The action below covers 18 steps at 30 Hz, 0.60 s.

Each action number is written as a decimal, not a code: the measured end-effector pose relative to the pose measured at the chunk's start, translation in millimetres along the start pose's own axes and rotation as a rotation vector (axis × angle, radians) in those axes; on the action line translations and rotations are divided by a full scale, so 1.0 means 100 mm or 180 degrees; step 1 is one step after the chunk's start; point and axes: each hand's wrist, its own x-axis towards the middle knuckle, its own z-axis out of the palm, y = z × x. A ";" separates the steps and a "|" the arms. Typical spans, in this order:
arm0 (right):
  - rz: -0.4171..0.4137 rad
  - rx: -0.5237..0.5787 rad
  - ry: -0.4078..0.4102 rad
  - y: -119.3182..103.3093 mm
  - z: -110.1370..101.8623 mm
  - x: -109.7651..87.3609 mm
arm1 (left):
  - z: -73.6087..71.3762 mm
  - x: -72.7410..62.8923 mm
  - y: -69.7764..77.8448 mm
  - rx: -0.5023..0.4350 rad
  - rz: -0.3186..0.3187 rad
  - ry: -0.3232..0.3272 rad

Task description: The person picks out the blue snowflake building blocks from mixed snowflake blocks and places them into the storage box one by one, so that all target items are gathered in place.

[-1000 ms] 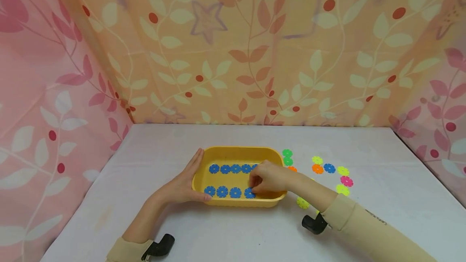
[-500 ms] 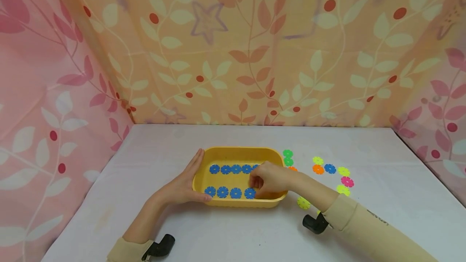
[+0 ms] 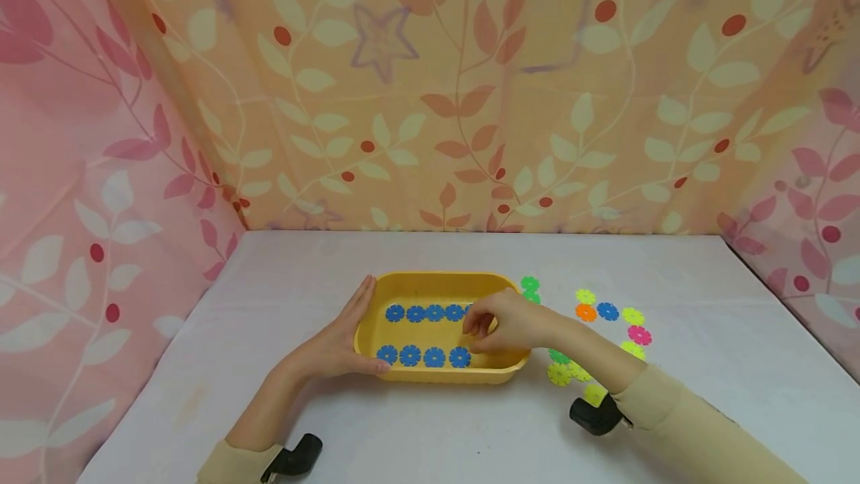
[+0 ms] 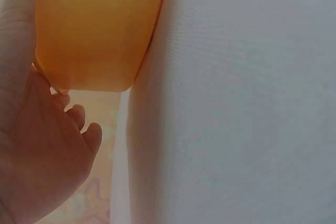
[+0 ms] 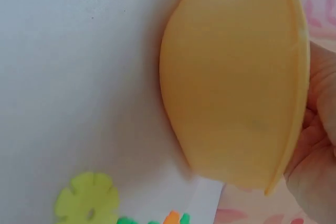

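Observation:
A yellow plastic basket [image 3: 410, 286] holds blue snowflake discs in two rows: a back row [image 3: 435, 313] and a front row [image 3: 434, 357]. My left hand [image 3: 332, 342] grips its left end, thumb at the front rim and fingers along the side; the left wrist view shows the palm [image 4: 50, 156] and the basket's wall [image 4: 100, 30]. My right hand [image 3: 510, 320] hovers inside the right part, fingers loosely bent, with a gap between thumb and forefinger and no disc seen between them. It hides the right end of the back row. The rightmost front disc [image 3: 460, 357] lies just below its fingertips.
Right of the basket, linked discs lie on the white table: green ones [image 3: 530, 284], an orange one [image 3: 586, 312], a blue one [image 3: 608, 311], a pink one [image 3: 640, 335] and several yellow ones [image 3: 559, 374]. My right forearm crosses over part of them. Patterned cloth [image 3: 430, 95] surrounds the table.
My right hand has lifted slightly from the front row and its fingers have loosened; the forearm has shifted right, uncovering more green and yellow discs. The left hand and basket stay put.

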 end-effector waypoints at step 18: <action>0.1108 0.1473 0.1206 0.49 -0.28 -0.93 | 0.00 0.00 -0.01 -0.0023 0.0034 0.0009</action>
